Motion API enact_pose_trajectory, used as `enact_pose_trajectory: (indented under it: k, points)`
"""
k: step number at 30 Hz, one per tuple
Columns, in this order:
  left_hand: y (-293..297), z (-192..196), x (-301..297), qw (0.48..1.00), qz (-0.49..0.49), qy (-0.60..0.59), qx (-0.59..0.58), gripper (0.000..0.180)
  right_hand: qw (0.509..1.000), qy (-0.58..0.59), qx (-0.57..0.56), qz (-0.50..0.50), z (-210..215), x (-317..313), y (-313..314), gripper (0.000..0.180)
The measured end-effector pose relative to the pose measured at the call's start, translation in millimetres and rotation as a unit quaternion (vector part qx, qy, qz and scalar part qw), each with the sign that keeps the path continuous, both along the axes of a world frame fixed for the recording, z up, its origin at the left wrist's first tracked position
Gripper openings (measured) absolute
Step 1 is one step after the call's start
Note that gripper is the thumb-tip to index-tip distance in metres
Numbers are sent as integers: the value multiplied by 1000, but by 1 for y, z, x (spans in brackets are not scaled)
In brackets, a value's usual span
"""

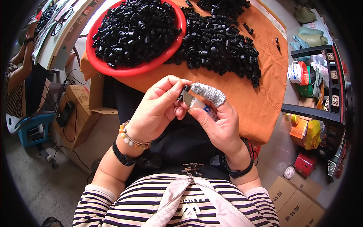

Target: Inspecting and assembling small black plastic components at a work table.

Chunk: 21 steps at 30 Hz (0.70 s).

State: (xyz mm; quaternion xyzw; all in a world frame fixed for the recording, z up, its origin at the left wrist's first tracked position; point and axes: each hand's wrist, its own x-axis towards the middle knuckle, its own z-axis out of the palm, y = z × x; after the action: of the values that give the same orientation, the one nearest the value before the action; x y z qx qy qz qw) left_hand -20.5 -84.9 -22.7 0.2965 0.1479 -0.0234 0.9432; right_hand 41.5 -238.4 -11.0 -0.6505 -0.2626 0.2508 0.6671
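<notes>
My left hand (157, 104) pinches a small black plastic piece (184, 93) between thumb and fingertips, in front of my chest. Closed around a small tool (194, 103), my right hand (223, 126) wears a grey knitted sleeve (208, 94) on its index finger. The tool has a flat, blade-like metal end and a whitish grip; its far part is hidden in the palm. That metal end meets the black piece, or lies right beside it. Beyond my hands, a red basin (166, 56) is heaped with similar black pieces, and a loose pile (223, 47) of them lies to its right.
An orange cloth (261, 113) covers the table. On the right stand a dark shelf (315, 109) with bags and tubs, and cardboard boxes (295, 200). At left are a carton (77, 109), a blue stool (36, 130), trailing cables and another person's arm (26, 60).
</notes>
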Motion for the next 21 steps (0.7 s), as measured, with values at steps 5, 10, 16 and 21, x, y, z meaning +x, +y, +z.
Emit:
enact_pose_trajectory:
  k: [5,10,16,21]
  points:
    - [3,0,1,999,-17,-14,-28,19,1000,20,9,5,-2,2,-1,35]
    - [10,-9,1,1000,10,-17,-12,23,997,70,17,1,5,4,-4,36]
    - [42,11,16,991,86,-62,84,42,998,49,6,-26,3,13,-15,40]
    - [88,15,27,970,167,-143,100,40,994,64,-20,-84,-4,20,-16,40]
